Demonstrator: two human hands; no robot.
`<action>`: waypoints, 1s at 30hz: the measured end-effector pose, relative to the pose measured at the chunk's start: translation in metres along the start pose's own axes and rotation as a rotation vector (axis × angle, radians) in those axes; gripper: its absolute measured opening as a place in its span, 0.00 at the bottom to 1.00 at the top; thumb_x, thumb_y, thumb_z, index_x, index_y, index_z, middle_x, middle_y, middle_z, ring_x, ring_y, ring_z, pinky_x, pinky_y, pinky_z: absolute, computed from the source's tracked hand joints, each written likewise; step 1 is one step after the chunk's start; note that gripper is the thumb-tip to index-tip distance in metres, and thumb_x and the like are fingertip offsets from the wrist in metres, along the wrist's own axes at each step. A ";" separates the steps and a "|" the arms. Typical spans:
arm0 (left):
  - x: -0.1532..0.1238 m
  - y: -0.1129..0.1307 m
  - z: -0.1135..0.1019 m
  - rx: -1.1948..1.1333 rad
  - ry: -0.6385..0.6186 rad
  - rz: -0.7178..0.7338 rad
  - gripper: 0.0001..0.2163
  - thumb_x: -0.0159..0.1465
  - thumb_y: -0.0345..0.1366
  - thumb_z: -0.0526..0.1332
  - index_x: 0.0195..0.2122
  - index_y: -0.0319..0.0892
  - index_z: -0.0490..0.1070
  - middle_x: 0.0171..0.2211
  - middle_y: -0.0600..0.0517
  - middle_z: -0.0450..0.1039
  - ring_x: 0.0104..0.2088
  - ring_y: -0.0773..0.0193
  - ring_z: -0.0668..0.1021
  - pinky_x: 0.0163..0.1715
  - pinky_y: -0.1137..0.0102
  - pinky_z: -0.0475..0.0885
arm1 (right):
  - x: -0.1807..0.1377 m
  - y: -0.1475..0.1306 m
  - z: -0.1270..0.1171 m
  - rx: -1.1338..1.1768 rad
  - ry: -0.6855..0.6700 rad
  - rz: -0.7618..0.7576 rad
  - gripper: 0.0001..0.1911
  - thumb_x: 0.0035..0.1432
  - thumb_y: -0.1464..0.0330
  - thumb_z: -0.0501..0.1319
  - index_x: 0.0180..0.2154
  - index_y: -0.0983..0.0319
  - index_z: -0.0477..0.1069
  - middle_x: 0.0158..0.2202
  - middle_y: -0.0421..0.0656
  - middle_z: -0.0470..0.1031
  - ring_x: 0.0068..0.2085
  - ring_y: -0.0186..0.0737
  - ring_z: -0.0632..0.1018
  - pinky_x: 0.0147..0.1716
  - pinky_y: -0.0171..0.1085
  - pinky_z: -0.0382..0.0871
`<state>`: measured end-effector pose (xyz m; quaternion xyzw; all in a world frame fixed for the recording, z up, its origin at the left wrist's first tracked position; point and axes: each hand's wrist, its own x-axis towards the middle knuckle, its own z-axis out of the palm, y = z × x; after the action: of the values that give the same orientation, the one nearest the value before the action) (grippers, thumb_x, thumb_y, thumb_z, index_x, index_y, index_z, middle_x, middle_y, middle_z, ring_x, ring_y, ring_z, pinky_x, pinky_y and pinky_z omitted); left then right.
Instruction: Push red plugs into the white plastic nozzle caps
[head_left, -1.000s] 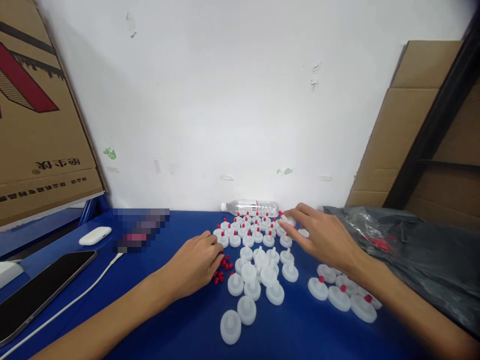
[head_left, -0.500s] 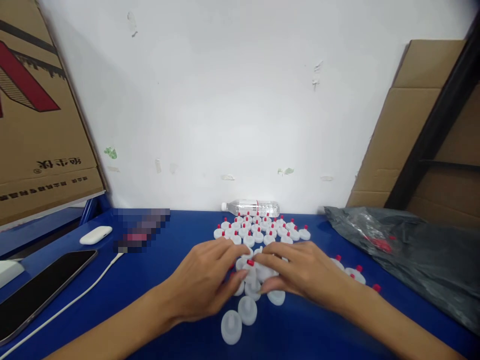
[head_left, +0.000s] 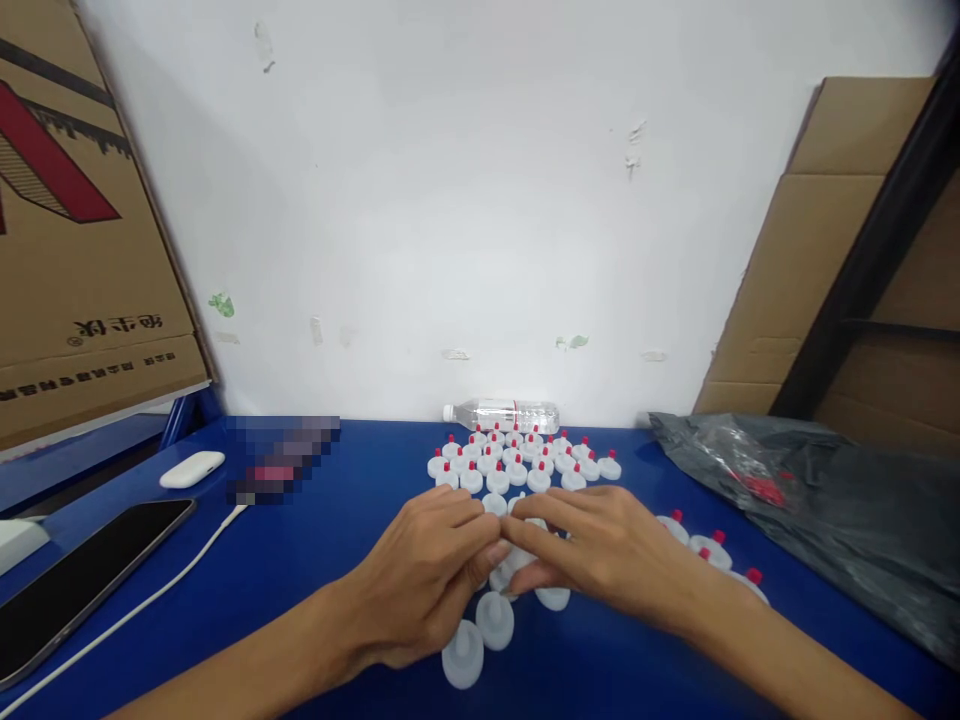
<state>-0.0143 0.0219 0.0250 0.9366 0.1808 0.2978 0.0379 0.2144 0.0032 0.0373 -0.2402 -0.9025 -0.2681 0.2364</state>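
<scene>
My left hand (head_left: 442, 570) and my right hand (head_left: 592, 545) meet over a cluster of white round nozzle caps. Between them is a translucent white nozzle cap (head_left: 517, 562), gripped by my right thumb and fingers. The left thumb and forefinger are pinched at its top, covering the red tip seen there earlier. Just below the hands lie two untipped white caps, one (head_left: 495, 621) behind the other (head_left: 463, 655). Behind my fingers stand several rows of white caps with red tips (head_left: 515, 470). More red-tipped caps (head_left: 711, 548) are beside my right forearm.
A clear bottle (head_left: 502, 414) lies against the wall. To the right, a grey plastic sheet (head_left: 832, 510) carries a clear bag of red tips (head_left: 761, 487). On the left are a phone (head_left: 90, 570), a white case (head_left: 192, 470), a white cable (head_left: 161, 598) and a cardboard box (head_left: 82, 260).
My left fingers have moved right and closed over the red tip, which no longer shows. Both hands have come together, and the cap between them is now mostly covered.
</scene>
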 end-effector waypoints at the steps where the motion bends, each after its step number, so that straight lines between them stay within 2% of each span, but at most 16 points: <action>1: 0.001 0.000 0.000 -0.033 0.014 -0.009 0.12 0.73 0.30 0.46 0.29 0.43 0.55 0.26 0.56 0.61 0.27 0.64 0.64 0.31 0.66 0.59 | 0.002 -0.001 -0.002 -0.011 0.013 -0.005 0.15 0.71 0.57 0.55 0.43 0.61 0.71 0.35 0.39 0.78 0.30 0.33 0.76 0.24 0.34 0.63; 5: 0.000 0.001 0.003 -0.122 0.101 -0.021 0.13 0.73 0.29 0.46 0.29 0.43 0.56 0.25 0.56 0.61 0.27 0.66 0.64 0.32 0.67 0.61 | 0.006 -0.008 -0.011 -0.086 0.050 -0.022 0.12 0.71 0.61 0.56 0.43 0.62 0.73 0.35 0.39 0.79 0.28 0.33 0.76 0.23 0.36 0.64; 8: -0.004 -0.002 -0.001 -0.221 0.267 -0.047 0.16 0.73 0.29 0.44 0.26 0.42 0.56 0.22 0.56 0.59 0.23 0.68 0.62 0.28 0.68 0.58 | 0.000 0.005 -0.017 -0.227 0.091 0.006 0.10 0.70 0.66 0.58 0.50 0.62 0.72 0.42 0.43 0.81 0.34 0.36 0.80 0.27 0.35 0.66; 10: -0.006 -0.008 -0.007 -0.263 0.390 -0.130 0.20 0.74 0.30 0.43 0.22 0.42 0.54 0.19 0.57 0.55 0.20 0.69 0.60 0.24 0.69 0.55 | -0.010 0.023 -0.018 -0.309 0.073 0.116 0.12 0.70 0.66 0.58 0.52 0.60 0.71 0.48 0.45 0.80 0.40 0.39 0.81 0.31 0.34 0.67; 13: -0.006 -0.022 -0.015 -0.106 0.447 -0.247 0.19 0.74 0.32 0.44 0.23 0.43 0.53 0.20 0.57 0.54 0.21 0.69 0.59 0.24 0.68 0.55 | -0.025 0.050 -0.014 -0.402 0.059 0.279 0.09 0.70 0.66 0.58 0.49 0.58 0.72 0.49 0.42 0.79 0.31 0.35 0.80 0.23 0.33 0.61; 15: -0.005 -0.031 -0.017 0.090 0.376 -0.250 0.17 0.73 0.32 0.48 0.24 0.43 0.55 0.21 0.58 0.53 0.21 0.68 0.58 0.24 0.68 0.54 | -0.030 0.058 -0.008 -0.420 0.029 0.322 0.07 0.70 0.68 0.57 0.47 0.57 0.72 0.52 0.40 0.78 0.25 0.33 0.77 0.20 0.34 0.58; 17: -0.003 -0.039 -0.014 0.213 0.266 -0.278 0.13 0.72 0.33 0.50 0.27 0.42 0.60 0.23 0.57 0.59 0.22 0.68 0.62 0.26 0.68 0.56 | -0.030 0.056 -0.004 -0.376 0.014 0.327 0.07 0.69 0.69 0.56 0.46 0.56 0.71 0.54 0.38 0.77 0.23 0.32 0.76 0.20 0.35 0.58; 20: -0.002 -0.044 -0.010 0.279 0.141 -0.357 0.10 0.72 0.35 0.51 0.34 0.42 0.68 0.31 0.54 0.69 0.30 0.64 0.71 0.31 0.69 0.62 | -0.026 0.045 0.000 -0.229 0.048 0.326 0.06 0.70 0.68 0.56 0.44 0.56 0.72 0.56 0.37 0.76 0.27 0.31 0.78 0.24 0.34 0.62; 22: -0.002 -0.045 -0.008 0.287 0.091 -0.389 0.10 0.73 0.36 0.51 0.38 0.43 0.71 0.36 0.52 0.71 0.36 0.62 0.74 0.34 0.68 0.64 | -0.022 0.038 0.001 -0.140 0.079 0.333 0.07 0.71 0.67 0.56 0.43 0.56 0.72 0.54 0.39 0.77 0.29 0.30 0.78 0.25 0.33 0.62; 26: -0.003 -0.044 -0.007 0.276 0.061 -0.405 0.12 0.74 0.36 0.50 0.40 0.44 0.74 0.37 0.51 0.71 0.38 0.61 0.74 0.35 0.68 0.66 | -0.019 0.029 0.006 -0.068 0.120 0.322 0.08 0.71 0.66 0.57 0.45 0.55 0.74 0.44 0.40 0.78 0.25 0.28 0.74 0.24 0.32 0.60; 30: -0.003 -0.044 -0.006 0.256 0.072 -0.403 0.13 0.74 0.36 0.50 0.40 0.43 0.74 0.37 0.51 0.71 0.37 0.62 0.74 0.36 0.68 0.66 | -0.017 0.022 0.012 0.016 0.122 0.311 0.09 0.69 0.70 0.58 0.48 0.56 0.74 0.42 0.38 0.80 0.29 0.30 0.77 0.25 0.31 0.62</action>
<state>-0.0342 0.0612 0.0208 0.8675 0.4015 0.2921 -0.0290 0.2364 0.0217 0.0278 -0.3585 -0.8405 -0.2352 0.3311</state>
